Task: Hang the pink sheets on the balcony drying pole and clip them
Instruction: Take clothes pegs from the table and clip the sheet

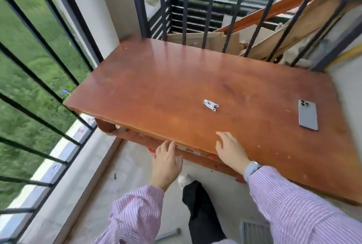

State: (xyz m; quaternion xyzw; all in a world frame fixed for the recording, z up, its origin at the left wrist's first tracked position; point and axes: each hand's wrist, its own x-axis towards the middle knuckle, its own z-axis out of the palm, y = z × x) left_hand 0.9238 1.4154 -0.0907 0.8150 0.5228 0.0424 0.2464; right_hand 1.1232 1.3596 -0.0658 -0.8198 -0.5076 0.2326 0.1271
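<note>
While neither pink sheets nor drying pole show in the head view, a white clip [210, 105] lies mid-tabletop [156, 79]. Left hand [166, 162] and right hand [231, 150] hover released at the near edge. Fetching the clip looks next, calling for a farther reach.

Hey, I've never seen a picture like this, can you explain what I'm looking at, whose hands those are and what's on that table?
There is no machine here. A camera worn on a person's head looks forward and down, so you see their own two hands. The left hand and right hand reach out open at the near edge of a wooden table on a railed balcony; neither holds anything. On the table lie a small pale clip and a phone, face down. No pink sheet or drying pole is in view.
</note>
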